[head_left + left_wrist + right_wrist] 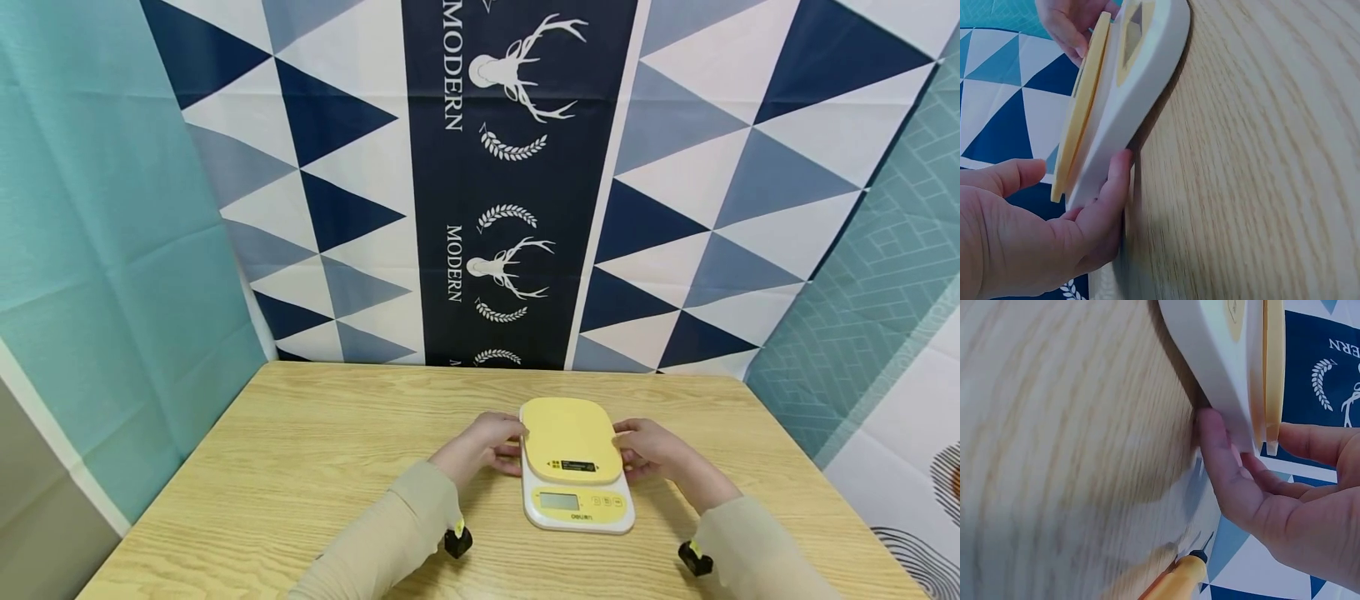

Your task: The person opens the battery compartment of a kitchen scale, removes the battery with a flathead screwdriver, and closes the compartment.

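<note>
A kitchen scale point(577, 508) with a white body, a yellow weighing plate point(566, 429) and a small grey display point(559, 501) sits on the wooden table. My left hand point(501, 442) holds its left side, fingers curled at the lower edge of the white body. In the left wrist view the thumb point(1022, 175) stands just off the yellow plate. On the opposite side my right hand point(647, 448) grips the scale, the thumb point(1307, 439) at the plate's edge and the fingers point(1225, 459) at the base. Some fingertips are hidden by the scale.
The wooden table point(337, 442) reaches back to a patterned cloth point(360, 275) with triangles and deer heads. A teal cloth point(112, 233) hangs at the left. Low in the right wrist view lies a yellow-handled tool point(1182, 575) with a black collar and thin tip.
</note>
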{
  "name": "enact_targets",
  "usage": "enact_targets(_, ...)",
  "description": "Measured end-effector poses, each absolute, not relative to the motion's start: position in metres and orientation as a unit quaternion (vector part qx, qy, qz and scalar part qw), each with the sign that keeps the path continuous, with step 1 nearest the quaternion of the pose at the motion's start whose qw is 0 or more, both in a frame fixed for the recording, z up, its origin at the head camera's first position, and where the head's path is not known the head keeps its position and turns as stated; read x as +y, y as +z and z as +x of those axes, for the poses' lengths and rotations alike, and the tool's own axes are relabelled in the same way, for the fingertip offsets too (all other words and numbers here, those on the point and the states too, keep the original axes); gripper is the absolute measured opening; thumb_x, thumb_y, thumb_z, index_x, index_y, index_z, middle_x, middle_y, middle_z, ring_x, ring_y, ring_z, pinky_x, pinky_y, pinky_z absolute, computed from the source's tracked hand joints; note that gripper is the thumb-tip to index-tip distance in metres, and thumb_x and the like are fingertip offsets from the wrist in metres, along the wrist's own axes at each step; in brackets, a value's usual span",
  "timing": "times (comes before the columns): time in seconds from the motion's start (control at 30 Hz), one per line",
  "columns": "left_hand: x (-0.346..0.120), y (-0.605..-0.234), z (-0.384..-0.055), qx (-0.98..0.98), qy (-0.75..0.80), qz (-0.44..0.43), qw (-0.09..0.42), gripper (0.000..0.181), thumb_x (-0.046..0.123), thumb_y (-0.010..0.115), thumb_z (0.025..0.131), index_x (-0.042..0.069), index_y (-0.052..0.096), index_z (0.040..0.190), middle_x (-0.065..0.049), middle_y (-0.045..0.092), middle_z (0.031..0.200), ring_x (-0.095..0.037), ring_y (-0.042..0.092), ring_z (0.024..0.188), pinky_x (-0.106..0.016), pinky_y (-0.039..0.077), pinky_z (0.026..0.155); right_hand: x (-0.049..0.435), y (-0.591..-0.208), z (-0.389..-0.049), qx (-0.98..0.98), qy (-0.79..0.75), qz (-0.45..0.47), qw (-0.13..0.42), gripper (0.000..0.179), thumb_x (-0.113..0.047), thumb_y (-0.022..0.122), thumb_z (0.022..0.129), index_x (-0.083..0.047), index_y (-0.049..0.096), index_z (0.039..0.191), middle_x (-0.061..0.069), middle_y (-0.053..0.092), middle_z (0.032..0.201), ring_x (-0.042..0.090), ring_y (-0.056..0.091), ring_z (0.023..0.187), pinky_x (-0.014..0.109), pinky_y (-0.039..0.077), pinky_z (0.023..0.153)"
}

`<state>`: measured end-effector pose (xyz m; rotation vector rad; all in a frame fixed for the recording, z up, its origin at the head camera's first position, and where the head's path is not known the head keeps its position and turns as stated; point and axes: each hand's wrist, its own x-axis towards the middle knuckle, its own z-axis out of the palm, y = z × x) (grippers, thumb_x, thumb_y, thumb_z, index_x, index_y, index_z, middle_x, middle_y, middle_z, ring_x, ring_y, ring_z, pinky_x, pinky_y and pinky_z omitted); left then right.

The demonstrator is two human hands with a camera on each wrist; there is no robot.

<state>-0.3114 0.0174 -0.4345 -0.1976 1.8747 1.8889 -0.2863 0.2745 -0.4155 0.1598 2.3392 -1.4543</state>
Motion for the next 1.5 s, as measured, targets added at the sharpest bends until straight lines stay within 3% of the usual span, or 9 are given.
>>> enact_targets(0.23,0.015,-0.434,-0.313,0.687,0.686,-0.072,0.226,0.046,0.002,0.063,0.084,0.003,0.051,0.128,-0.015,0.061,0.105,-0.027,0.064,0.081,-0.043,0.060,0.061,0.273,-0.411,-0.283,0.827,-0.526,0.067,0.187,0.049,-0.007,0.046,0.095,0.012,0.030,0.136,0.010,0.062,0.083,0.018,0.060,0.070,0.039,0.059,0.066)
enact_targets(0.47,0.006,-0.429,-0.310,0.685,0.692,-0.058,0.220,0.048,0.000,0.063,0.084,0.001,0.049,0.129,-0.018,0.062,0.101,-0.029,0.066,0.081,-0.045,0.059,0.061,0.271,-0.408,-0.282,0.823,-0.536,0.057,0.179,0.052,-0.009,0.050,0.094,0.010,0.031,0.138,0.007,0.057,0.078,0.015,0.056,0.068,0.040,0.059,0.067)
enact_targets(0.8,-0.006,-0.414,-0.305,0.684,0.699,-0.035,0.207,0.048,0.000,0.066,0.081,0.002,0.049,0.126,-0.018,0.062,0.101,-0.029,0.065,0.085,-0.044,0.060,0.063,0.268,-0.400,-0.278,0.816,-0.553,0.038,0.164,0.052,-0.011,0.051,0.094,0.008,0.031,0.138,0.016,0.058,0.105,0.023,0.058,0.083,0.041,0.059,0.072)
enact_targets(1.17,-0.018,-0.395,-0.302,0.699,0.689,-0.026,0.192,0.051,0.005,0.067,0.082,0.003,0.049,0.129,-0.018,0.060,0.106,-0.029,0.064,0.090,-0.042,0.060,0.064,0.260,-0.387,-0.275,0.799,-0.582,0.000,0.153,0.055,-0.015,0.053,0.094,0.007,0.030,0.140,0.017,0.057,0.114,0.022,0.060,0.089,0.042,0.059,0.074)
enact_targets(1.5,-0.032,-0.383,-0.298,0.699,0.695,0.019,0.169,0.051,0.007,0.066,0.080,0.004,0.049,0.128,-0.015,0.055,0.107,-0.025,0.060,0.084,-0.041,0.060,0.066,0.250,-0.376,-0.271,0.791,-0.597,-0.022,0.133,0.057,-0.012,0.055,0.094,0.004,0.028,0.142,0.019,0.052,0.117,0.021,0.061,0.092,0.043,0.058,0.077)
